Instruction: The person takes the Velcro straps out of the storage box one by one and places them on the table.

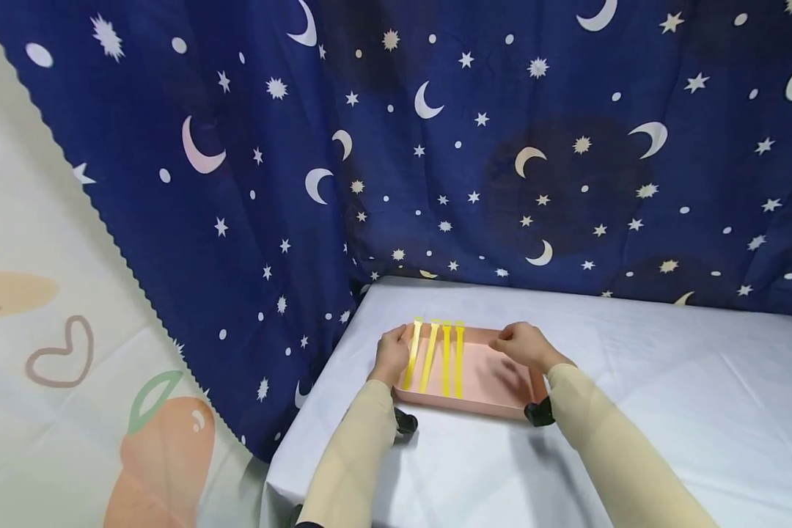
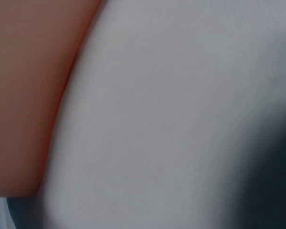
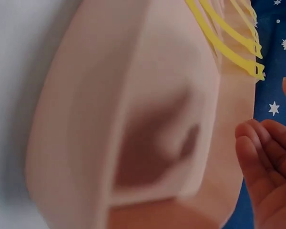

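Observation:
A shallow pink tray (image 1: 488, 378) sits on the white-covered table. Several yellow strips with square, looped heads (image 1: 446, 359), like wide cable ties, lie side by side across its left half. Their heads lean on the far rim and stick out past it. My left hand (image 1: 391, 357) grips the tray's left side; its fingers are out of sight in the left wrist view, where the tray's outer wall (image 2: 33, 95) shows. Over the far right corner, my right hand (image 1: 526, 345) has loosely bent fingers (image 3: 250, 157) with nothing between them and the thumb, casting a shadow into the tray.
A dark blue curtain (image 1: 475, 169) with moons and stars hangs right behind the table's far edge. At the left hangs a pale printed cloth (image 1: 46, 220). The white tabletop (image 1: 673, 381) stretches off to the right.

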